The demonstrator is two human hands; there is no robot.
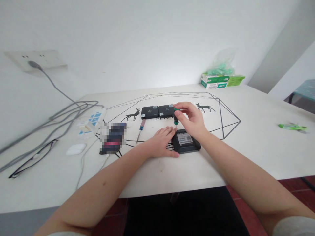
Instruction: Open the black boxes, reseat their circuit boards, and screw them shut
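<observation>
A black flat box with a white printed label lies on the table in front of me. My right hand grips a screwdriver with a black and green handle, held upright. Its thin shaft points down at the box's far left corner; whether the tip touches is too small to tell. Resting at the box's left edge, my left hand has its fingers stretched out and its thumb along the near side. A second screwdriver with a pinkish and blue handle lies to the left. Behind it sit two similar black boxes side by side.
Left on the white table are a blurred-out phone, a white mouse-like case, glasses, a power strip and grey cables. Green boxes stand back right; a green packet lies far right.
</observation>
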